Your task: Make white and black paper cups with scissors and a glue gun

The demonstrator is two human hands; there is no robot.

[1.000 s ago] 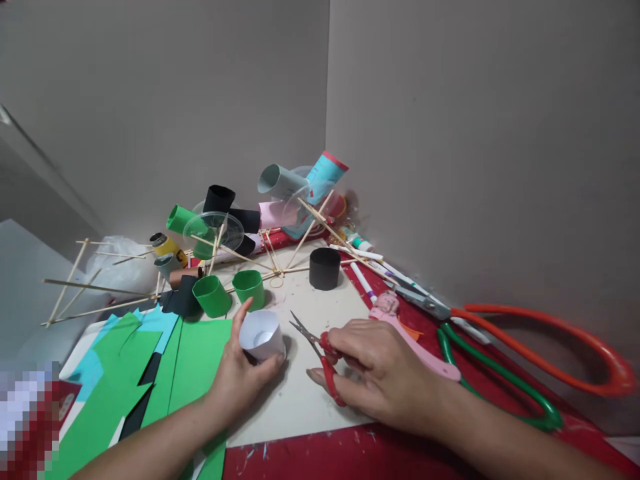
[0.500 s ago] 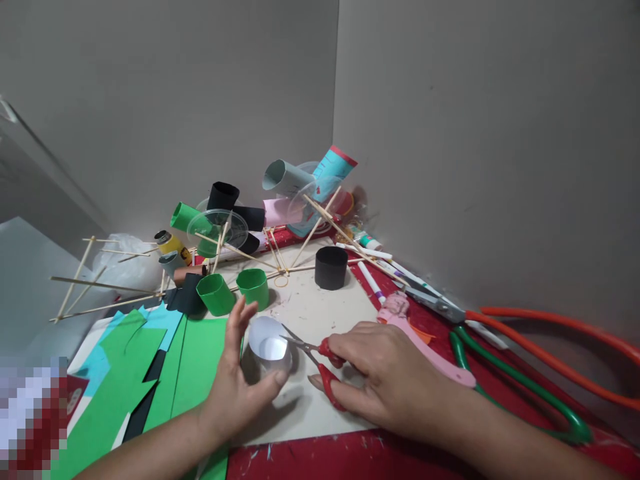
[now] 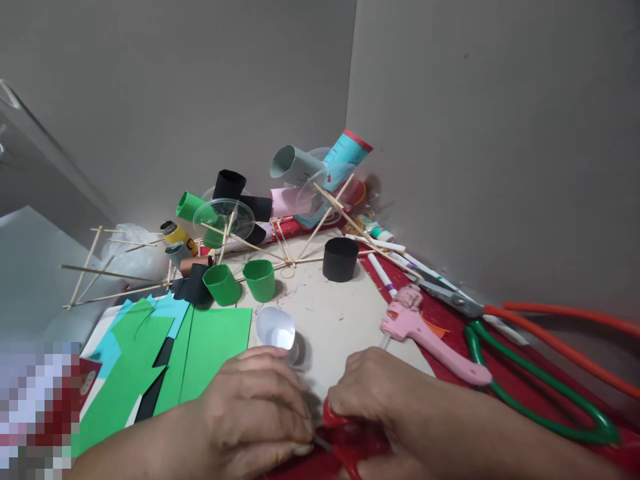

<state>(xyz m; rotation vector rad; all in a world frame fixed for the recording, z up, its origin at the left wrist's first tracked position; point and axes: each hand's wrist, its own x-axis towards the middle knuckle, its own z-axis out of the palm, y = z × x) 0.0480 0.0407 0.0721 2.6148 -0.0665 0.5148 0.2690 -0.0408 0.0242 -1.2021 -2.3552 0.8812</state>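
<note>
Left hand (image 3: 255,407): nearest the camera, knuckles up and fingers curled under. What they pinch is hidden, so I cannot tell what this hand grips.
Right hand (image 3: 380,400): closed over the red-handled metal scissors (image 3: 350,443), just beside the left hand.
Blade risk: a sliver of blade shows between the two hands, pointing at the left fingers. A snip made with the tips hidden under that hand could nick a finger.
Small white rolled-paper tube (image 3: 277,330): lies on its side on the pale board, open end up, just beyond the left knuckles. It is light and round, so a nudge from those knuckles could roll it away or flatten it.
Flat green paper sheet (image 3: 215,343): just left of the tube, with a slippery surface if an arm leans on it.
Pink plastic glue gun (image 3: 430,340): beyond the right hand, nozzle towards the board. A sweeping right forearm could knock it.
Two green paper cups (image 3: 260,280) and black paper ring (image 3: 341,259): farther back and well apart from the hands.
Wooden skewer frames with coloured paper tubes (image 3: 230,217): at the wall corner. They look fragile, and a rolling tube could upset them.
</note>
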